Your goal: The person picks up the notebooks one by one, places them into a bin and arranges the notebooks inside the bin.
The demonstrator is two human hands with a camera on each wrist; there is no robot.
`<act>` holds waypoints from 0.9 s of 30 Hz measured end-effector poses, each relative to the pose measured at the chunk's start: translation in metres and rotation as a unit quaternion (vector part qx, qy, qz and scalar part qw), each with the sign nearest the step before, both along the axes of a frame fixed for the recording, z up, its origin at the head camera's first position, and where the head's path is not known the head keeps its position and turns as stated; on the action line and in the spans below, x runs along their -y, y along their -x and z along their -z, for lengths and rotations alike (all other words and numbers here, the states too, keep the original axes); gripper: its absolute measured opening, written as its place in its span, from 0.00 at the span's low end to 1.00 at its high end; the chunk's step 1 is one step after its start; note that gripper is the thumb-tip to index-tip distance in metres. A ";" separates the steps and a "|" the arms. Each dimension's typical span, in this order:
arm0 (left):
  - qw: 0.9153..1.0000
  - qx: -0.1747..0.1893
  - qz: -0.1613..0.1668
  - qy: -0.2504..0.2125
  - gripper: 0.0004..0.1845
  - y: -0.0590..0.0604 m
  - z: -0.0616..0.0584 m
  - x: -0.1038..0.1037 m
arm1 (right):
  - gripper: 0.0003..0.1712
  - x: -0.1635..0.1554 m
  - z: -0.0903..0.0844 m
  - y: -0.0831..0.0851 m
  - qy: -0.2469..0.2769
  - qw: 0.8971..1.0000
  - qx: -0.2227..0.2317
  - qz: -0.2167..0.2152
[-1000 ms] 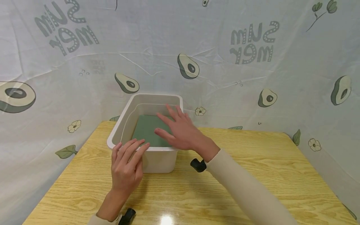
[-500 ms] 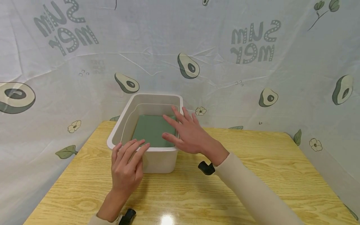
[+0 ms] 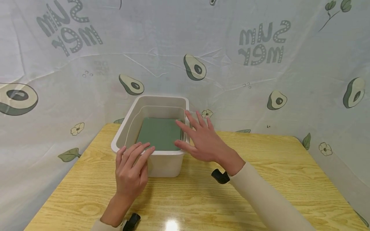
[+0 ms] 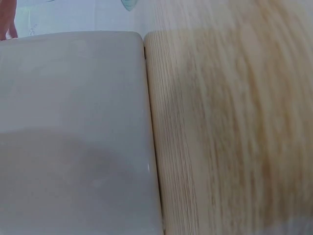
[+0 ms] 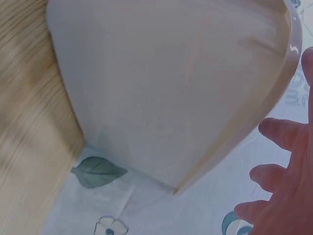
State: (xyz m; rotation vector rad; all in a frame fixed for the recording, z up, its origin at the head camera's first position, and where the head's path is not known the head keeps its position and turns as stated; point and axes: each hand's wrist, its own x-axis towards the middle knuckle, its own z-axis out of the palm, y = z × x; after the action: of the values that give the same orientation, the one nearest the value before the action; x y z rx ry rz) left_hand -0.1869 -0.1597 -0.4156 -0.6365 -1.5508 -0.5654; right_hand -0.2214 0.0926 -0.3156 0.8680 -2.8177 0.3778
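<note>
A white plastic bin (image 3: 163, 165) stands on the table, and its outer wall (image 4: 73, 122) fills much of the left wrist view. Inside it lies a flat, dark green panel (image 3: 160, 133). My left hand (image 3: 131, 173) rests its fairly straight fingertips on the bin's near rim, left of its middle; that hand is out of sight in the left wrist view. Over the right rim, my right hand (image 3: 206, 141) is spread wide, palm down, holding nothing. Its fingers (image 5: 281, 132) appear beside the rim in the right wrist view.
The wood-grain table (image 3: 274, 173) extends right of the bin and toward the front. A pale fabric backdrop (image 3: 162, 41) printed with avocados and flowers hangs close behind and around it. Black wrist-worn pieces (image 3: 220, 176) sit below the sleeves.
My right hand has moved right, from above the green panel to the bin's right rim, fingers still spread. My left hand stays at the near rim. The bin has not visibly moved.
</note>
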 end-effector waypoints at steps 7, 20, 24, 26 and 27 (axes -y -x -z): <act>1.000 -0.007 0.002 -0.006 0.16 -0.001 -0.001 -0.001 | 0.43 -0.035 0.009 -0.008 -0.001 0.999 -0.001 0.040; 0.994 0.094 -0.037 0.052 0.18 -0.017 -0.010 0.005 | 0.45 -0.130 0.011 -0.042 -0.031 0.990 -0.011 0.134; 0.978 0.173 -0.066 0.095 0.23 -0.029 -0.023 0.009 | 0.47 -0.151 0.007 -0.050 -0.030 0.988 -0.015 0.152; 0.969 0.205 -0.084 0.114 0.27 -0.033 -0.032 0.011 | 0.48 -0.157 0.007 -0.052 -0.030 0.987 -0.016 0.159; 0.963 0.219 -0.095 0.123 0.30 -0.034 -0.036 0.012 | 0.48 -0.159 0.008 -0.052 -0.030 0.986 -0.016 0.161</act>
State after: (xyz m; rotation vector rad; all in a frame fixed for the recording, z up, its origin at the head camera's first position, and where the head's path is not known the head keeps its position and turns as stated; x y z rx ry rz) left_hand -0.1525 -0.1717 -0.3794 -0.5620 -2.0985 -0.3838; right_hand -0.1694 0.2514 -0.3236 0.4093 -2.8830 0.2295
